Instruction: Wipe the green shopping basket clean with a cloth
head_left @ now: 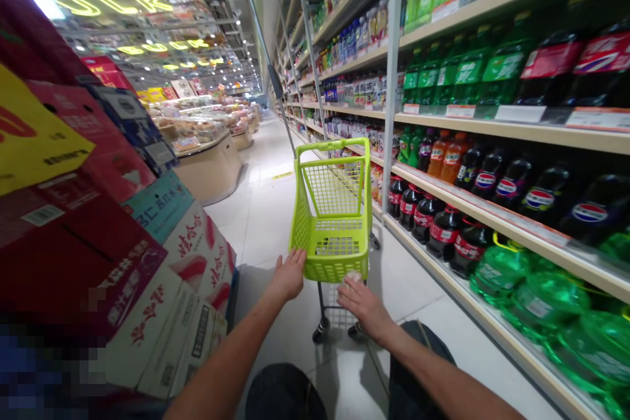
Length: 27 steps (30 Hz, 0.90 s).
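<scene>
A small lime-green shopping cart point(337, 226) with a lattice basket stands on the floor in front of me, its basket showing nothing inside. My left hand point(290, 275) reaches to the basket's lower left corner, fingers stretched out and not wrapped round anything; whether they touch the plastic is unclear. Just below the basket's near edge is my right hand point(361, 305), palm down with fingers extended. A pale, blurred patch shows by its fingertips, too small to make out. Below the basket, dark wheels point(321, 330) and thin metal legs are visible.
Shelves of soda bottles point(445, 233) line the right side, with large green bottles point(546, 302) at the bottom. Stacked drink cartons point(197, 249) rise close on the left. Farther along the tiled aisle point(266, 210) is a rounded display counter point(209, 167).
</scene>
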Each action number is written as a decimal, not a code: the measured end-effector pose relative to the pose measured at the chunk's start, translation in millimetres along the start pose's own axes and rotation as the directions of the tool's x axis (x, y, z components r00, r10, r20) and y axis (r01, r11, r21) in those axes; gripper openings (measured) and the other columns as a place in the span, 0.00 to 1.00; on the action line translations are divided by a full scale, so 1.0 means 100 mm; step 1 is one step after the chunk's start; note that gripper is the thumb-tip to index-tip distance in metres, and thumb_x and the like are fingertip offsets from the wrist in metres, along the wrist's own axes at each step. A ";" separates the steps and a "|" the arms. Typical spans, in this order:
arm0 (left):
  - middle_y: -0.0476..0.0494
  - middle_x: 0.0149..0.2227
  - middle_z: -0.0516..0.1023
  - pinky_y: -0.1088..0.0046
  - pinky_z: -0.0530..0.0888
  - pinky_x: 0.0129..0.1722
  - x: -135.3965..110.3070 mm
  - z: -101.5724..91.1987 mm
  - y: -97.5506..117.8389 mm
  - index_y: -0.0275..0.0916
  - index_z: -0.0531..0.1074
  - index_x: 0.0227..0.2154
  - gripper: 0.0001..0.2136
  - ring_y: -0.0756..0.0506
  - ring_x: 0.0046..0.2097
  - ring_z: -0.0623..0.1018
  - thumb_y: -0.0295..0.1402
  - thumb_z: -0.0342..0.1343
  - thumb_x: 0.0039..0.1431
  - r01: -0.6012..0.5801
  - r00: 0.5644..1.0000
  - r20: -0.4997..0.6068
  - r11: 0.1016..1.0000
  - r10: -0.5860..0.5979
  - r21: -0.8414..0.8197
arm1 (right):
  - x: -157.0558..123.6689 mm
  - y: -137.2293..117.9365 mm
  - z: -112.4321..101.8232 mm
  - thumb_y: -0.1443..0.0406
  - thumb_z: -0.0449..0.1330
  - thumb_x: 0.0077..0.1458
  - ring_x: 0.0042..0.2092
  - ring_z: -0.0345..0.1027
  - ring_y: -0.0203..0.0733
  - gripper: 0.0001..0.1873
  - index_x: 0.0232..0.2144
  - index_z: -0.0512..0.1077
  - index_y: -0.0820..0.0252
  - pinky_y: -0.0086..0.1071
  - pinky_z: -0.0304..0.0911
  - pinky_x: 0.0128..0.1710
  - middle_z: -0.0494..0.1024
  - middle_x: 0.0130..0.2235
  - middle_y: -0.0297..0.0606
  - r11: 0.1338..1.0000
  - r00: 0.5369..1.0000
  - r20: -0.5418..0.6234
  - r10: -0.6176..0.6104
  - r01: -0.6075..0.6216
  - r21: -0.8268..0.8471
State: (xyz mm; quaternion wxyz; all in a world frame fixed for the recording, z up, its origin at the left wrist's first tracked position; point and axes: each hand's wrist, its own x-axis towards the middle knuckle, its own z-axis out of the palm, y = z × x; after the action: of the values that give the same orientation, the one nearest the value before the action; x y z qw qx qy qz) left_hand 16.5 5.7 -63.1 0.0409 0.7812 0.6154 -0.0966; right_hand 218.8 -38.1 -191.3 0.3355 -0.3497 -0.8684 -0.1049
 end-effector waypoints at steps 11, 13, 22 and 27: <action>0.46 0.61 0.51 0.45 0.45 0.57 0.03 -0.13 0.20 0.41 0.49 0.57 0.32 0.46 0.62 0.51 0.21 0.39 0.46 -0.088 0.996 0.011 0.994 0.089 -0.062 | 0.18 0.01 0.26 0.68 0.54 0.56 0.53 0.60 0.42 0.08 0.33 0.73 0.58 0.42 0.58 0.50 0.75 0.43 0.37 0.999 0.984 0.174 -0.030 0.026 0.029; 0.46 0.61 0.52 0.46 0.45 0.57 0.07 -0.14 0.23 0.42 0.50 0.57 0.31 0.46 0.62 0.51 0.22 0.41 0.46 -0.101 0.995 0.017 0.992 0.102 -0.076 | 0.29 -0.06 0.28 0.68 0.52 0.57 0.55 0.56 0.41 0.09 0.37 0.72 0.57 0.42 0.56 0.52 0.74 0.45 0.36 0.996 0.991 0.109 -0.077 0.070 0.062; 0.47 0.62 0.50 0.49 0.46 0.58 0.18 -0.15 0.32 0.43 0.48 0.58 0.34 0.47 0.62 0.50 0.19 0.39 0.44 -0.131 0.990 0.037 0.989 0.134 -0.075 | 0.01 0.27 0.20 0.70 0.52 0.57 0.53 0.61 0.41 0.09 0.32 0.73 0.60 0.41 0.60 0.50 0.75 0.42 0.39 1.000 0.994 0.107 -0.022 0.023 -0.008; 0.45 0.62 0.49 0.48 0.44 0.58 0.21 -0.14 0.36 0.41 0.48 0.58 0.34 0.46 0.63 0.48 0.18 0.39 0.44 -0.125 0.991 0.028 0.990 0.127 -0.064 | 0.05 0.37 -0.19 0.73 0.48 0.58 0.59 0.49 0.44 0.16 0.45 0.69 0.58 0.45 0.57 0.51 0.70 0.51 0.40 0.999 0.992 -0.120 0.026 -0.029 -0.018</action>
State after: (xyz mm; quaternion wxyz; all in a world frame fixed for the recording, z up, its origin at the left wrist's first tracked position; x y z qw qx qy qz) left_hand 57.4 20.0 -55.6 0.0811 0.8152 0.5668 -0.0873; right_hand 251.4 -16.3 -175.4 0.3847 -0.3581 -0.8408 -0.1298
